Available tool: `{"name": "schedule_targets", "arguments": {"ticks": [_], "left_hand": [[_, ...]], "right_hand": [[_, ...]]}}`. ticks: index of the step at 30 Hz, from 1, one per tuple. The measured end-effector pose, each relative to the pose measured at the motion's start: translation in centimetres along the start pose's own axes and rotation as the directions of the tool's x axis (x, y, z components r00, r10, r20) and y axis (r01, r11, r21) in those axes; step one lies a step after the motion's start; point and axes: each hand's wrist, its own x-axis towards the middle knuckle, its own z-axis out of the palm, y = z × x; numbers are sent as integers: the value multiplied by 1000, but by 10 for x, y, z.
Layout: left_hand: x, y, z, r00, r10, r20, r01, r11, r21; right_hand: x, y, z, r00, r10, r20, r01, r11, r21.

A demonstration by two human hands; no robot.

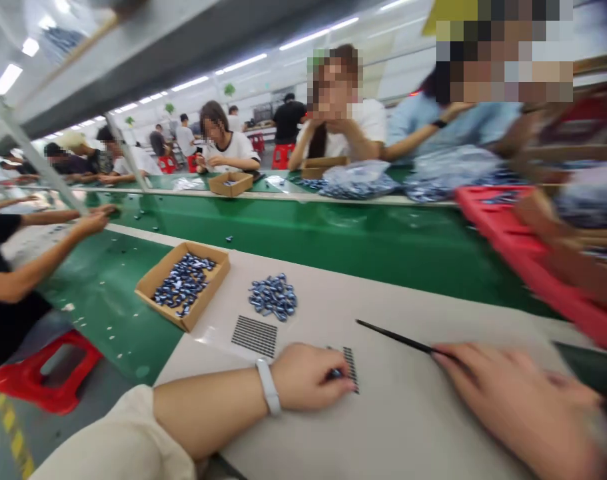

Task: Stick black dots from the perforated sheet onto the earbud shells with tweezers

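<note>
My left hand (pixel 308 377) is closed, thumb and fingers pinching a small dark blue shiny part (pixel 335 374) low over the worktop. Just beyond its fingertips lies a narrow sheet with rows of small black strips (pixel 351 367). At the right, my right hand (pixel 523 393) is wrapped round slim black tweezers (pixel 396 334), whose tip points left, away from the left hand's part. A larger sheet of black strips (pixel 254 335) lies beyond my left wrist. Behind that sheet sits a loose pile of the blue parts (pixel 273 297).
A cardboard tray (pixel 222 272) of blue parts stands on the left of the grey board (pixel 328 293). Beyond runs a green belt (pixel 303 223). A red crate (pixel 503 243) is at the right. Co-workers sit opposite, and one reaches in from the left, above a red stool (pixel 58 387).
</note>
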Motion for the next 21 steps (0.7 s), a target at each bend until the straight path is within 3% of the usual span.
{"name": "schedule_targets", "arguments": {"ticks": [2, 6, 13, 16, 18, 21], "left_hand": [[-3, 0, 0, 999, 34, -23, -35, 998, -61], [-9, -1, -1, 994, 74, -77, -85, 984, -155], [-10, -16, -7, 953, -104, -283, 23, 961, -274], [-9, -21, -10, 931, -126, -342, 27, 960, -280], [-9, -21, -11, 939, -83, -333, -1, 970, -244], [-9, -18, -12, 979, 48, -199, -77, 988, -137]], "right_hand": [[-4, 2, -7, 993, 67, 98, -72, 996, 47], [-6, -10, -18, 985, 127, 115, -125, 992, -20], [-9, -27, -21, 983, 115, 145, -114, 993, -15], [-9, -29, -19, 983, 100, 152, -101, 995, -1], [-9, -30, -18, 983, 96, 157, -98, 995, 4], [-9, -30, -18, 982, 88, 165, -92, 996, 16]]}}
